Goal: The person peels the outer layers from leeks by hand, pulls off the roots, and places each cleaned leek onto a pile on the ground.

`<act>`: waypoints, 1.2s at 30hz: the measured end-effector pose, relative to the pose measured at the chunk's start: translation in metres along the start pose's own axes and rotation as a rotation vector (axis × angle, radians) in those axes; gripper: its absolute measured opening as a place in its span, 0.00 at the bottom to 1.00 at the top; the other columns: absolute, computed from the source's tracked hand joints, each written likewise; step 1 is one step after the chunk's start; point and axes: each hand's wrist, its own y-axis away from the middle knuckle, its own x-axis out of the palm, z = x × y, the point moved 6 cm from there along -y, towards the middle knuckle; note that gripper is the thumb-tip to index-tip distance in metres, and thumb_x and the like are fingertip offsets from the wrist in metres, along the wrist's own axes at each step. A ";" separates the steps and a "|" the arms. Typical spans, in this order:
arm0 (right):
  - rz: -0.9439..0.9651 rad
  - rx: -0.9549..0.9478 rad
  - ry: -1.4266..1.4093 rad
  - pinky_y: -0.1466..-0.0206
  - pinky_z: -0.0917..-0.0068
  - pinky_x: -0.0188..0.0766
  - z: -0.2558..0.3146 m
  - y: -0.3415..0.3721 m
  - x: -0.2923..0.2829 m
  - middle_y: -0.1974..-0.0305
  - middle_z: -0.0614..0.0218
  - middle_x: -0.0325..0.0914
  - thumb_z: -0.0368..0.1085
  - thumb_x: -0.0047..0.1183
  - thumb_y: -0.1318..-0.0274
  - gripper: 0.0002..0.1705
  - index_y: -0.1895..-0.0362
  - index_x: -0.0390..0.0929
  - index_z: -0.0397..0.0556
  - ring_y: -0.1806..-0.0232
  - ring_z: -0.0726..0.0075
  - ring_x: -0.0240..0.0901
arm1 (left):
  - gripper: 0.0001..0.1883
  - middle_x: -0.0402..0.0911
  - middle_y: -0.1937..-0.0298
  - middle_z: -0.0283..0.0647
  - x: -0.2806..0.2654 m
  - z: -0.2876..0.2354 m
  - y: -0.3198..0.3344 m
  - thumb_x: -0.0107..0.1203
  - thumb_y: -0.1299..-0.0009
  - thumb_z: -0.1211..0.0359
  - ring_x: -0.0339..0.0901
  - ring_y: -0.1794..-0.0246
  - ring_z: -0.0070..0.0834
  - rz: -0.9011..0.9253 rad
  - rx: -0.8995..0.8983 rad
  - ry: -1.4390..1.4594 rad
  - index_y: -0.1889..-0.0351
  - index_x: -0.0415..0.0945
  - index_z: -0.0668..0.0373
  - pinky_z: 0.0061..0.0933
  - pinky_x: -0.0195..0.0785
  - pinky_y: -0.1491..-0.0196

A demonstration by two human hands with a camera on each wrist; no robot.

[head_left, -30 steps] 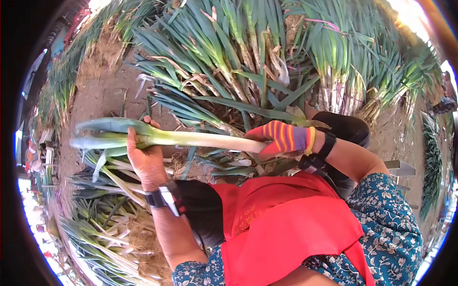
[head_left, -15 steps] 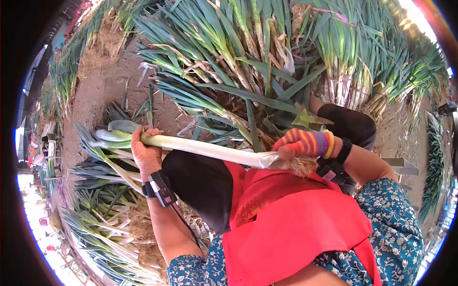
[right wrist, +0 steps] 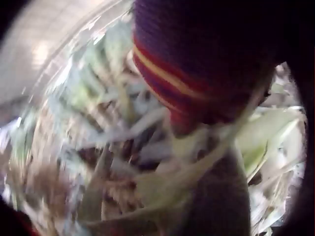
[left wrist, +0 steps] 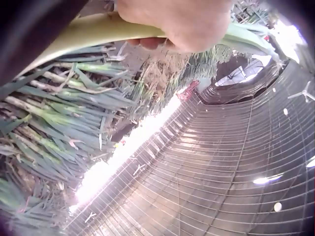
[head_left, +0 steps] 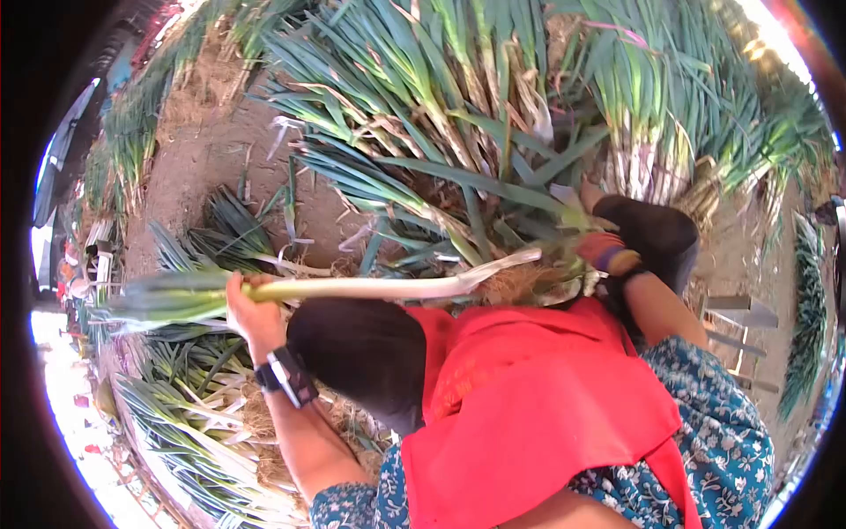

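Note:
In the head view my bare left hand [head_left: 254, 309] grips the leek [head_left: 361, 287] just below its green leaves; the white shaft points right. In the left wrist view, the fingers of this left hand [left wrist: 172, 24] curl round the leek's stalk [left wrist: 93, 29]. A loose pale strip [head_left: 507, 264] sticks out at the root end, above blurred brown roots [head_left: 522, 286]. My gloved right hand [head_left: 608, 253] is right of the roots, apart from the leek. The right wrist view is blurred: the gloved right hand [right wrist: 197, 73] has curled fingers at a pale-green leaf strip [right wrist: 211, 160].
Bundles of leeks [head_left: 423, 88] stand across the back, with loose leaves [head_left: 493, 189] before them. More leeks [head_left: 203, 432] lie at the lower left, beside my knee [head_left: 352, 353]. A red apron [head_left: 538, 406] covers my lap. A metal stool or frame [head_left: 745, 309] is at the right.
My right hand has left the root end and moved right and away from my body. My left hand has shifted slightly left and down with the leek, whose leaves now spread further left.

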 end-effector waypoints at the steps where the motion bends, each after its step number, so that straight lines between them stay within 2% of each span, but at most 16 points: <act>1: -0.034 -0.054 0.117 0.60 0.52 0.68 -0.002 0.010 -0.023 0.68 0.54 0.78 0.51 0.37 0.40 0.23 0.62 0.79 0.49 0.68 0.48 0.75 | 0.06 0.67 0.70 0.33 -0.033 0.041 -0.025 0.50 0.33 0.71 0.70 0.70 0.25 -0.078 -0.180 0.295 0.62 0.69 0.64 0.30 0.70 0.63; 4: -0.126 0.016 -0.066 0.59 0.58 0.70 0.018 0.018 -0.057 0.67 0.50 0.77 0.45 0.51 0.49 0.17 0.59 0.76 0.48 0.63 0.45 0.74 | 0.06 0.66 0.70 0.35 -0.035 0.012 0.004 0.48 0.32 0.70 0.68 0.69 0.26 0.003 0.039 -0.185 0.62 0.67 0.62 0.29 0.69 0.61; 5: -0.131 0.046 -0.069 0.58 0.59 0.70 0.038 0.013 -0.070 0.66 0.50 0.77 0.43 0.53 0.50 0.16 0.58 0.76 0.48 0.63 0.44 0.74 | 0.06 0.66 0.70 0.35 -0.033 0.013 0.005 0.48 0.32 0.69 0.68 0.70 0.27 -0.017 -0.018 -0.096 0.64 0.67 0.62 0.29 0.69 0.61; 8: -0.693 -0.295 -0.053 0.55 0.57 0.70 0.110 0.013 -0.140 0.61 0.52 0.77 0.38 0.53 0.50 0.16 0.56 0.76 0.50 0.58 0.46 0.74 | 0.06 0.66 0.73 0.36 -0.024 0.026 0.001 0.48 0.32 0.69 0.67 0.73 0.28 -0.192 -0.381 0.542 0.68 0.65 0.61 0.30 0.68 0.63; 10: -0.932 -0.504 -0.171 0.55 0.59 0.70 0.161 0.029 -0.196 0.62 0.54 0.77 0.36 0.55 0.51 0.15 0.56 0.76 0.50 0.58 0.46 0.73 | 0.07 0.66 0.74 0.35 -0.019 0.022 -0.001 0.48 0.32 0.69 0.67 0.74 0.28 -0.169 -0.400 0.588 0.70 0.64 0.60 0.30 0.68 0.64; 14: -0.651 -0.671 -0.305 0.55 0.67 0.71 0.210 0.046 -0.217 0.62 0.56 0.77 0.39 0.56 0.47 0.18 0.52 0.75 0.48 0.56 0.54 0.74 | 0.09 0.64 0.77 0.34 -0.003 0.016 0.004 0.50 0.33 0.69 0.66 0.75 0.28 -0.175 -0.434 0.633 0.73 0.62 0.59 0.29 0.68 0.66; 16: -0.030 -0.412 -1.432 0.53 0.69 0.68 0.190 0.022 -0.169 0.57 0.62 0.76 0.39 0.56 0.45 0.23 0.47 0.71 0.44 0.55 0.65 0.72 | 0.09 0.64 0.77 0.35 -0.006 0.017 0.005 0.50 0.33 0.69 0.66 0.75 0.28 -0.195 -0.435 0.623 0.73 0.62 0.59 0.29 0.68 0.66; 17: -0.021 -0.415 -1.434 0.53 0.69 0.68 0.186 0.020 -0.164 0.57 0.62 0.76 0.39 0.56 0.45 0.23 0.47 0.71 0.44 0.55 0.65 0.72 | 0.09 0.64 0.77 0.35 -0.009 0.021 0.003 0.50 0.33 0.69 0.66 0.75 0.28 -0.186 -0.434 0.612 0.72 0.62 0.59 0.29 0.68 0.66; 19: 0.020 -0.495 -1.084 0.51 0.70 0.68 0.189 0.027 -0.159 0.56 0.66 0.75 0.39 0.57 0.46 0.25 0.45 0.69 0.43 0.53 0.72 0.70 | 0.09 0.64 0.77 0.35 -0.011 0.030 -0.003 0.49 0.33 0.69 0.66 0.75 0.28 -0.159 -0.433 0.593 0.72 0.62 0.59 0.29 0.68 0.66; 20: -0.104 -0.451 -0.736 0.50 0.71 0.68 0.188 0.031 -0.158 0.55 0.59 0.76 0.39 0.57 0.46 0.27 0.43 0.68 0.44 0.54 0.65 0.74 | 0.09 0.65 0.77 0.35 -0.011 0.031 -0.005 0.49 0.33 0.69 0.65 0.75 0.27 -0.088 -0.344 0.503 0.72 0.62 0.60 0.30 0.68 0.65; 21: -0.115 -0.442 -0.741 0.50 0.71 0.68 0.188 0.028 -0.156 0.55 0.59 0.76 0.39 0.57 0.46 0.27 0.43 0.68 0.44 0.54 0.65 0.74 | 0.08 0.65 0.76 0.35 -0.002 0.020 -0.005 0.49 0.33 0.70 0.65 0.75 0.27 -0.018 -0.254 0.414 0.71 0.62 0.60 0.30 0.69 0.65; 25: -0.052 -0.665 -0.625 0.54 0.68 0.70 0.204 0.020 -0.155 0.60 0.58 0.76 0.29 0.49 0.46 0.15 0.52 0.74 0.44 0.58 0.56 0.74 | 0.08 0.65 0.76 0.34 0.017 0.018 -0.006 0.50 0.33 0.72 0.64 0.76 0.25 -0.097 -0.449 0.688 0.72 0.62 0.59 0.30 0.68 0.66; 29: -0.318 -0.780 -0.424 0.59 0.63 0.70 0.201 0.028 -0.170 0.67 0.57 0.75 0.30 0.51 0.50 0.09 0.63 0.75 0.45 0.62 0.47 0.72 | 0.07 0.66 0.76 0.35 0.022 0.024 -0.010 0.51 0.34 0.73 0.65 0.76 0.24 -0.052 -0.450 0.650 0.70 0.63 0.60 0.30 0.69 0.66; 31: -0.342 -0.576 0.154 0.62 0.65 0.70 0.179 0.032 -0.163 0.64 0.58 0.78 0.37 0.53 0.50 0.09 0.65 0.77 0.50 0.62 0.53 0.74 | 0.07 0.66 0.76 0.34 0.019 0.028 -0.012 0.51 0.34 0.72 0.65 0.76 0.25 -0.077 -0.447 0.627 0.70 0.64 0.60 0.29 0.69 0.66; 34: -0.280 -0.380 -0.019 0.68 0.64 0.71 0.051 0.010 -0.102 0.71 0.61 0.78 0.38 0.49 0.51 0.07 0.70 0.78 0.52 0.69 0.56 0.76 | 0.05 0.66 0.74 0.35 -0.003 0.044 -0.018 0.51 0.35 0.73 0.66 0.74 0.26 -0.094 -0.403 0.515 0.67 0.65 0.62 0.29 0.69 0.63; 36: -0.161 -0.052 0.459 0.71 0.61 0.71 -0.005 0.035 -0.099 0.81 0.64 0.76 0.45 0.48 0.50 0.13 0.79 0.79 0.54 0.75 0.57 0.76 | 0.09 0.70 0.72 0.37 -0.036 0.055 -0.033 0.50 0.36 0.76 0.69 0.71 0.26 0.114 0.090 -0.239 0.59 0.66 0.65 0.27 0.69 0.62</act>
